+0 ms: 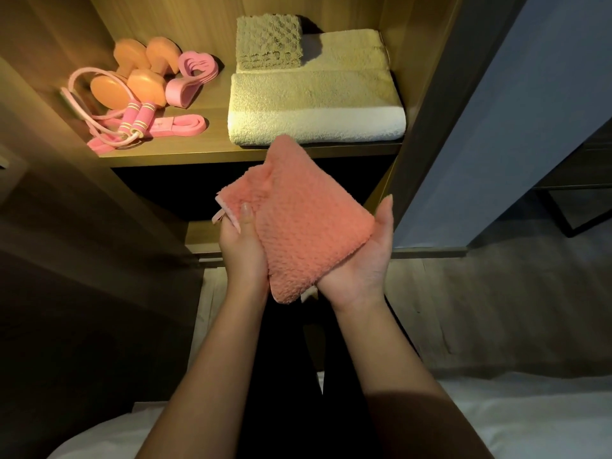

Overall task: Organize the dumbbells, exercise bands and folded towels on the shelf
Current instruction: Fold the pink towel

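Pink towel [299, 223], folded, cradled between left hand [243, 250] and right hand [361, 260], fingers loosely curled around it, below shelf [231, 154] front edge; likely bound for white towel [314, 107].

Three folded towels are counted: one large cream terry towel [316, 107], one small beige waffle-textured towel [268, 41] and one coral fluffy towel [298, 223]. Two peach rubber-coated dumbbells [139, 84] are seen. One pink foam-handled skipping rope [132, 120] and one flat pink exercise band [180, 124] are noted, plus one pink heart-shaped looped band [192, 77].
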